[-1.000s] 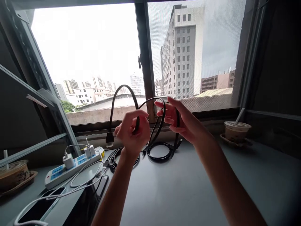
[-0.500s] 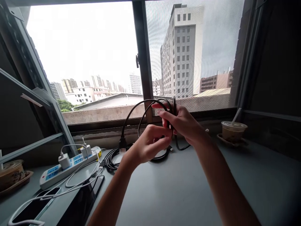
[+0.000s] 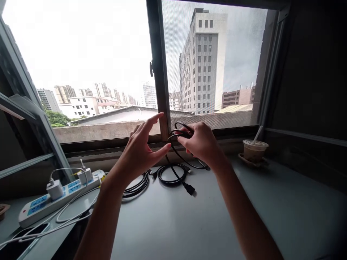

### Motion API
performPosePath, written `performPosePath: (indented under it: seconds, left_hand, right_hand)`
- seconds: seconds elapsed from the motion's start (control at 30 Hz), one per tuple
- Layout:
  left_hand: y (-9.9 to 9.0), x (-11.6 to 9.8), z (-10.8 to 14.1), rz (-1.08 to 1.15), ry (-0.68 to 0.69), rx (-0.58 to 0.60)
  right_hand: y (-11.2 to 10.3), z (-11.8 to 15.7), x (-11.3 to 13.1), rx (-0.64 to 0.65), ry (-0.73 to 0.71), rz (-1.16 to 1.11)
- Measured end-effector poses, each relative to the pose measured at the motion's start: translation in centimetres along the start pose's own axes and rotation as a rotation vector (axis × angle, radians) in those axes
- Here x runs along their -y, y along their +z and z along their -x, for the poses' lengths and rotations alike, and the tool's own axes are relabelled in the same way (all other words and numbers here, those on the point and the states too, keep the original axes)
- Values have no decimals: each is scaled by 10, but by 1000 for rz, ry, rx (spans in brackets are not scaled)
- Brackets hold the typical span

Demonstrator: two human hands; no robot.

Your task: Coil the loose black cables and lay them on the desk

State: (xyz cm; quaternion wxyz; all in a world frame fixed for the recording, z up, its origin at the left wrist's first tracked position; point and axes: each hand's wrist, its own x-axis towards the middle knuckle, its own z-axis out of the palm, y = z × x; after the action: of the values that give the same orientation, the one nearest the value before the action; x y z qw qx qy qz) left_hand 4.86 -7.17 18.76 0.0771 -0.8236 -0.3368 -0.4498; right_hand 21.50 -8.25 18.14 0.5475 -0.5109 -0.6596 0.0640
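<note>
My right hand (image 3: 199,142) is closed round loops of a black HDMI cable (image 3: 177,153), held above the desk in front of the window. One end of that cable hangs down, and its dark plug (image 3: 189,189) dangles below the hand. To the left, my left hand (image 3: 142,146) is empty, its thumb and fingers spread apart and not touching the cable. Beneath the hands lies a small coiled black cable (image 3: 171,183) on the desk. A larger coiled black cable (image 3: 138,190) rests beside it, partly hidden by my left wrist.
A white power strip (image 3: 61,195) with chargers and white cords is at the left. Below it lies a phone (image 3: 25,240). A lidded drink cup (image 3: 254,150) with a straw stands on a holder at the right. The window frame (image 3: 159,72) rises behind the desk (image 3: 168,231).
My left hand has let go of the cable, opened and moved left. My right hand still holds the loops, now slightly lower, and the plug end has swung down. The view has shifted right.
</note>
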Motion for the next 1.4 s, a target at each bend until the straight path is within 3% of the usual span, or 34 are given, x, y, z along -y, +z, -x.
performPosePath:
  seconds: [0.07,0.13,0.27,0.37,0.53,0.63,0.73,0.83,0.97,1.13,1.2,1.33,1.4]
  left_hand:
    - [10,9,-2,9,-18,46]
    - [22,18,-5,65,-41,20]
    - [38,34,-12,186,-155,-194]
    - [38,39,-14,394,-243,-351]
    - [32,30,-15,901,-490,-443]
    - [27,21,-16,1003,-561,-501]
    - [25,15,-17,1059,-583,-469]
    - [33,14,-16,1116,-574,-364]
    - [58,22,-12,1109,-660,-129]
    - [88,22,-3,962,-756,201]
    - [91,19,0,981,-737,382]
    - [87,17,4,1152,-629,874]
    - [85,20,3,1256,-593,904]
  right_hand:
    - [-1,4,4,-47,-125,11]
    - [-2,9,10,-96,-239,-32]
    - [-5,15,20,-155,-338,-96]
    - [-2,14,21,-163,-292,-207]
    - [14,3,12,-79,-217,-333]
    - [20,-6,3,-52,-148,-384]
    - [15,-12,-3,-37,-58,-545]
    - [2,-10,-2,27,26,-734]
    - [-10,1,12,130,47,-821]
    - [-2,11,24,41,-61,-775]
    - [2,11,23,37,-137,-774]
    - [3,11,21,87,-200,-772]
    - [2,11,20,101,-232,-795]
